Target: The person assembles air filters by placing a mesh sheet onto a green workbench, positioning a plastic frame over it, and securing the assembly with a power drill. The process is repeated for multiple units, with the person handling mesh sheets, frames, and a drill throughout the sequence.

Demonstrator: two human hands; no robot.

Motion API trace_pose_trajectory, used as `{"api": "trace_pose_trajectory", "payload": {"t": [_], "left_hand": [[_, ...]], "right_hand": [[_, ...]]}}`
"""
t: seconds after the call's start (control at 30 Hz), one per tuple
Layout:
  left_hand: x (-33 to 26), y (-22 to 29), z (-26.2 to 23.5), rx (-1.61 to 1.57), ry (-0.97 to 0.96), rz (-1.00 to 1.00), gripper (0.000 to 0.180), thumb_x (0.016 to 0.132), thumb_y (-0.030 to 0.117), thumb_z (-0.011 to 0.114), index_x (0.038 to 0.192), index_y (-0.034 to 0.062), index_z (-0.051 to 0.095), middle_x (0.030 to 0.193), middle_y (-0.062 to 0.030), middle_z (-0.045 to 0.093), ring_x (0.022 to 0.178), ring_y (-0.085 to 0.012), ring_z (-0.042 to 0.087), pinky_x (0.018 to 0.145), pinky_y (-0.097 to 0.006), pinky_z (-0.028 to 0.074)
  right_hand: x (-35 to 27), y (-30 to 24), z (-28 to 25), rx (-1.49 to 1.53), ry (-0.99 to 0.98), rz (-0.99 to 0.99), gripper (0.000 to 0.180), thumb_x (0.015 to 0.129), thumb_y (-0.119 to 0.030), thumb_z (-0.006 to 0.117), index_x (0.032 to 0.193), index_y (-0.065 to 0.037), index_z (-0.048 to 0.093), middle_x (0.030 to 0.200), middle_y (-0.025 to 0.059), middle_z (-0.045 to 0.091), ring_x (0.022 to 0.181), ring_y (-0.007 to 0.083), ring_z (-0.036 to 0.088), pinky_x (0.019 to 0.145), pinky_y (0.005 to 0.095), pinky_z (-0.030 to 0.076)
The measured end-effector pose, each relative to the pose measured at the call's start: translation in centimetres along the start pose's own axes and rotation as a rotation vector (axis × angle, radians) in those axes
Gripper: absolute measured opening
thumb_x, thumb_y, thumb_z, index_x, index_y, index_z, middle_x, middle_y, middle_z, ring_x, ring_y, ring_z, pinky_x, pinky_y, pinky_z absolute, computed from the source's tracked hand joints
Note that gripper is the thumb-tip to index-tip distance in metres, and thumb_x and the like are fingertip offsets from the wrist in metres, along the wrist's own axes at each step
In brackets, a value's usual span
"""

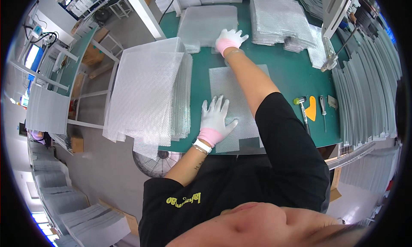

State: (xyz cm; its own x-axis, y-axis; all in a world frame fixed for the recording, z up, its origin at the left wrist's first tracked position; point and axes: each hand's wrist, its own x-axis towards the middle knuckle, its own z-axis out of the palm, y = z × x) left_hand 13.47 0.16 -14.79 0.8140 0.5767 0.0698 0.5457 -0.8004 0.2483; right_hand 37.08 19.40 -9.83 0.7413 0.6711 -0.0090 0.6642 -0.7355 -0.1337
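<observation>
The green table [292, 79] carries the lot. Along its left edge stands the left pile [141, 92] of clear, textured sheets, its near corners hanging past that edge. The right pile [279, 19] sits toward the table's far right, and the far pile [206, 24], greyer, beside it at the table's far edge.

The sheet [240, 103] being handled lies at the middle of the table's near edge, its own near side notched. I'd keep it flat and square to the table, bearing down with the whole palm, since anything so light would probably skid or crease under fingertips. I'd also watch that the reaching forearm [253, 82] doesn't drag across it.

The right hand [230, 40] is stretched to the table's far side, fingers fanned wide over the far pile's near right corner; I can't tell whether it touches. The left hand [216, 118] lies palm down by the table's near edge, over the sheet's left side, fingers spread, thumb out, gripping nothing.

At the table's right rest a hammer [304, 111], a screwdriver [322, 104] and a yellow scraper [311, 109].
</observation>
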Motion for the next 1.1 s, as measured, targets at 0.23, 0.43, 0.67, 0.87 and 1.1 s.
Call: {"api": "trace_pose_trajectory", "payload": {"t": [0.23, 0.43, 0.67, 0.87, 1.1], "left_hand": [[0.0, -0.3, 0.3, -0.033, 0.036, 0.01, 0.079, 0.089, 0.053, 0.061, 0.147, 0.0018, 0.044, 0.156, -0.0215, 0.036, 0.148, -0.0384, 0.029, 0.121, -0.057, 0.015], [0.0, -0.3, 0.0, -0.043, 0.025, 0.014, 0.08, 0.09, 0.054, 0.06, 0.147, 0.0011, 0.043, 0.157, -0.022, 0.035, 0.148, -0.0389, 0.028, 0.121, -0.057, 0.015], [-0.2, -0.4, 0.2, -0.035, 0.034, 0.005, 0.08, 0.09, 0.055, 0.058, 0.148, 0.0012, 0.043, 0.157, -0.0221, 0.035, 0.148, -0.039, 0.028, 0.121, -0.056, 0.015], [-0.2, -0.1, 0.2, -0.027, 0.023, 0.028, 0.08, 0.09, 0.054, 0.058, 0.149, 0.001, 0.041, 0.158, -0.0219, 0.033, 0.149, -0.0384, 0.027, 0.121, -0.057, 0.014], [0.4, -0.6, -0.1, 0.029, -0.036, 0.052, 0.083, 0.09, 0.055, 0.057, 0.151, 0.0009, 0.038, 0.16, -0.0208, 0.031, 0.15, -0.037, 0.024, 0.122, -0.056, 0.012]], "right_hand": [[-0.2, -0.7, -1.2, -0.041, -0.117, 0.04, 0.062, 0.092, -0.028, 0.065, 0.149, -0.015, 0.045, 0.152, 0.0141, 0.046, 0.147, 0.0321, 0.035, 0.12, 0.064, 0.017], [-0.2, -0.5, -1.9, 0.021, -0.106, 0.074, 0.068, 0.088, -0.028, 0.069, 0.15, -0.016, 0.043, 0.15, 0.0107, 0.048, 0.143, 0.0312, 0.041, 0.119, 0.0645, 0.021], [-0.5, -0.1, -2.6, 0.126, 0.018, -0.05, 0.074, 0.084, -0.022, 0.069, 0.152, -0.015, 0.04, 0.143, 0.0197, 0.05, 0.136, 0.0326, 0.048, 0.116, 0.0573, 0.031], [2.7, 0.7, -4.8, 0.946, 0.596, -0.432, 0.079, 0.085, -0.017, 0.068, 0.156, -0.024, 0.033, 0.152, 0.0269, 0.032, 0.128, 0.0443, 0.051, 0.111, 0.0417, 0.041], [-1.9, 7.3, -14.4, 1.261, 0.65, -0.798, 0.057, 0.086, -0.002, 0.065, 0.142, 0.0, 0.052, 0.136, 0.018, 0.06, 0.126, 0.0234, 0.056, 0.108, 0.0332, 0.043]]}}
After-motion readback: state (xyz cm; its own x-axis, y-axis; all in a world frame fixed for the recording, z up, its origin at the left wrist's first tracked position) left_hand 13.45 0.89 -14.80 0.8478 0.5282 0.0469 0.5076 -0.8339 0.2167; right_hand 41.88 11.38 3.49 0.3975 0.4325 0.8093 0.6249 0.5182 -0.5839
